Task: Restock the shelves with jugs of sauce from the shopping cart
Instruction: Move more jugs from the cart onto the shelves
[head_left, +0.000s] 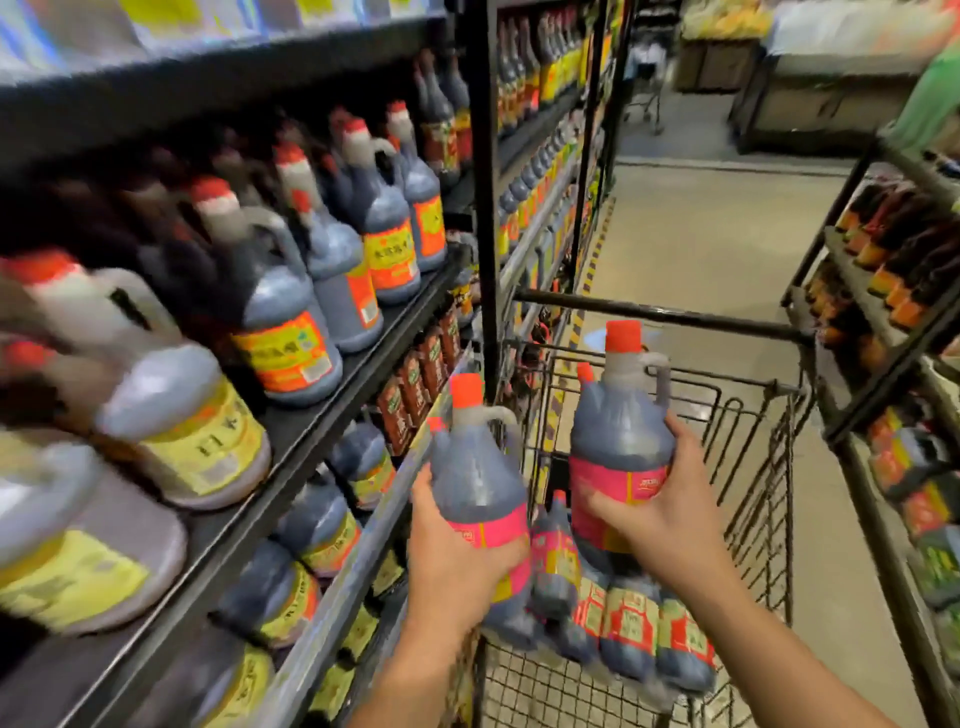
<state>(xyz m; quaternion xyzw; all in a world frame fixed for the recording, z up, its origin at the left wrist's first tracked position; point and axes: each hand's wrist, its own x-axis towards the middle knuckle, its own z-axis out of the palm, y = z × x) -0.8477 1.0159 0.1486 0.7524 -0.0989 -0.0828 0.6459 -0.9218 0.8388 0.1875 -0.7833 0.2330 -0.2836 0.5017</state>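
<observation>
My left hand (457, 561) grips a dark sauce jug (475, 478) with a red cap and pink label, held upright above the cart's left edge. A second, matching jug (618, 431) is held higher over the cart by my right hand (660, 514), fingers wrapped round its label. Below them several more jugs (628, 623) lie in the wire shopping cart (753, 467). On my left, the shelf (332, 395) at chest height carries a row of similar red-capped jugs (280, 322).
Lower shelves (363, 540) on the left hold more jugs and small bottles. A black upright post (485, 208) divides the shelving. Another rack of bottles (893, 322) stands right of the cart. The tiled aisle floor (717, 234) runs ahead.
</observation>
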